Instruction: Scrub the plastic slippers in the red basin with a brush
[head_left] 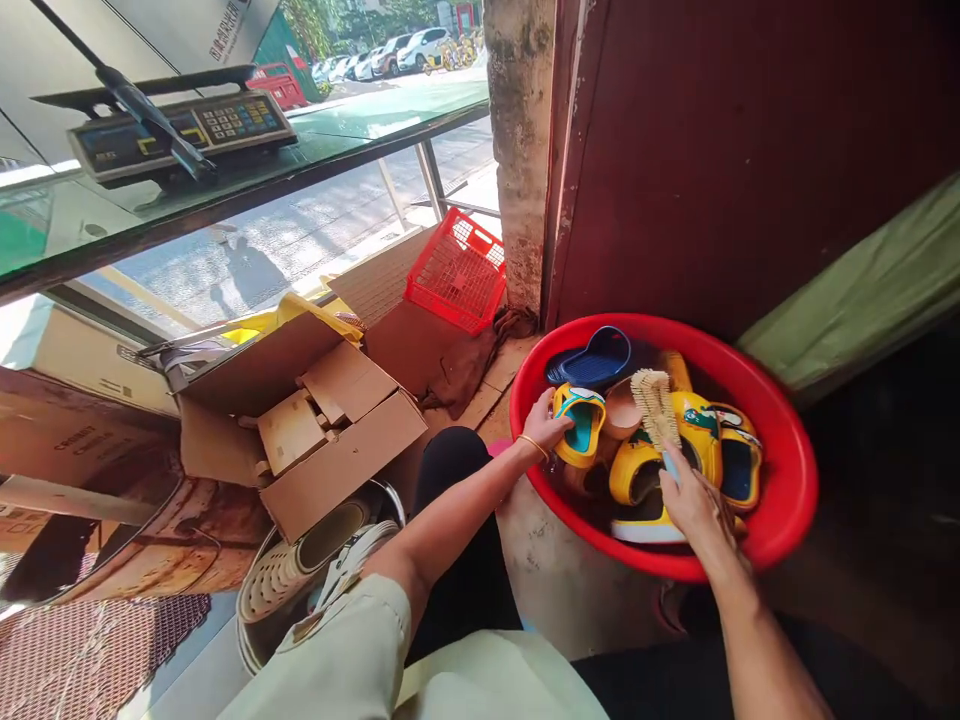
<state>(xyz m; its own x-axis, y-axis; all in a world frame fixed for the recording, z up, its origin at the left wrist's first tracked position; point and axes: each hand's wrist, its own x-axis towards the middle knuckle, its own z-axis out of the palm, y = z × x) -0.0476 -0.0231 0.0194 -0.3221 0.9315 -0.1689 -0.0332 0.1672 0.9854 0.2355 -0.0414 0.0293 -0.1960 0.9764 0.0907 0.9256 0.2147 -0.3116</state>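
Observation:
A large red basin point(799, 470) holds several shoes at the right. My left hand point(546, 425) grips a small yellow clog point(592, 400) with a teal inside, over the basin's left part. In my right hand point(694, 500) is a brush point(654, 405) with pale bristles and a light handle, its head raised beside the clog. Below and right of the brush lie yellow clogs point(701, 430) with cartoon figures. A dark blue slipper point(596, 360) leans at the basin's back left.
An open cardboard box point(341, 475) stands left, above a metal tub point(247, 640) with beige shoes. Behind are a red plastic crate point(457, 270) and a glass counter point(337, 135) carrying a scale point(187, 130). A dark red door point(720, 180) rises behind the basin.

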